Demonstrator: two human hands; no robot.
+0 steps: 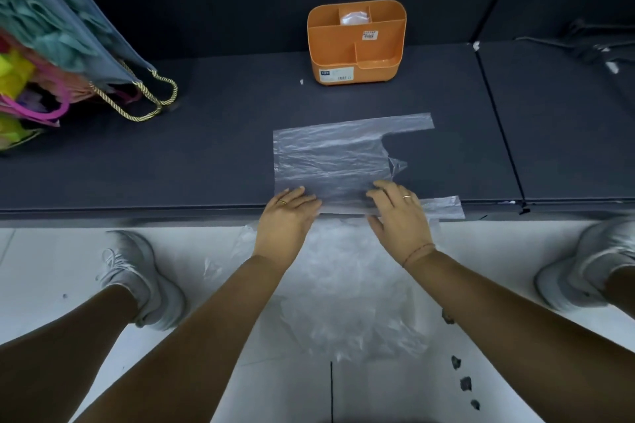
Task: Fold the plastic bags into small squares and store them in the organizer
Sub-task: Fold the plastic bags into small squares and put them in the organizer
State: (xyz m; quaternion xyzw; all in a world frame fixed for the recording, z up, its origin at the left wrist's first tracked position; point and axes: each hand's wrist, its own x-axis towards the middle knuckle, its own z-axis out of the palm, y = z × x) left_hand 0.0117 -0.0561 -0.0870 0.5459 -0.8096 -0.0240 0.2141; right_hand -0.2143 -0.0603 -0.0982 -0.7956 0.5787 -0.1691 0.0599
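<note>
While the plastic bag [335, 158] lies flat on the surface [206, 154], long axis left-right, left grip [287, 213] and right grip [400, 216] press its near edge, fingers flat, nothing clamped; fold likely runs away, toward the organizer [343, 45].

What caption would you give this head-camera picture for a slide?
Left hand and right hand rest on a clear plastic bag spread on a dark shelf, an orange organizer behind it.

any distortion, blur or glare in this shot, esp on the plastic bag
Head view: wide-angle distortion stretches the corners and slants the shelf divider. Head view: the plastic bag is sharp, soft sheen on its wrinkles, no harsh glare. Head view: the gift bags at left look smeared. Head view: even light, faint shadows.
</note>
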